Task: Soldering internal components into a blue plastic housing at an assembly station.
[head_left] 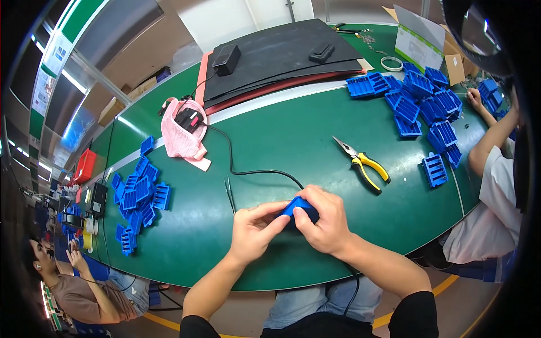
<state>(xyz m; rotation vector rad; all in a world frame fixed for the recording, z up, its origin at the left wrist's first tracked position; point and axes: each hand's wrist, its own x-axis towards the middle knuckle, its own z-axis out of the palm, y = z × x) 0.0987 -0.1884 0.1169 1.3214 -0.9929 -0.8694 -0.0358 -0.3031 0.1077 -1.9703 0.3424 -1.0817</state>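
Just above the near edge of the green table, a blue plastic part (297,206) is gripped between both my hands. My left hand (256,230) pinches its left side with thumb and fingers, and my right hand (325,221) closes over its right side. Fingers cover much of the part, so its full shape is hidden. Left of my left hand lie thin metal tweezers (229,194). Farther right, long-nose pliers (363,164) with yellow-and-black handles rest with the handles spread. A black cable (253,172) runs across the table to behind my right hand.
Slotted blue plastic parts lie piled at the left (138,194) and far right (420,101). A pink cloth (183,135) holds a black device. Behind are black sheets (282,56), a tape roll (391,63) and an opened box (418,42). People sit at both sides.
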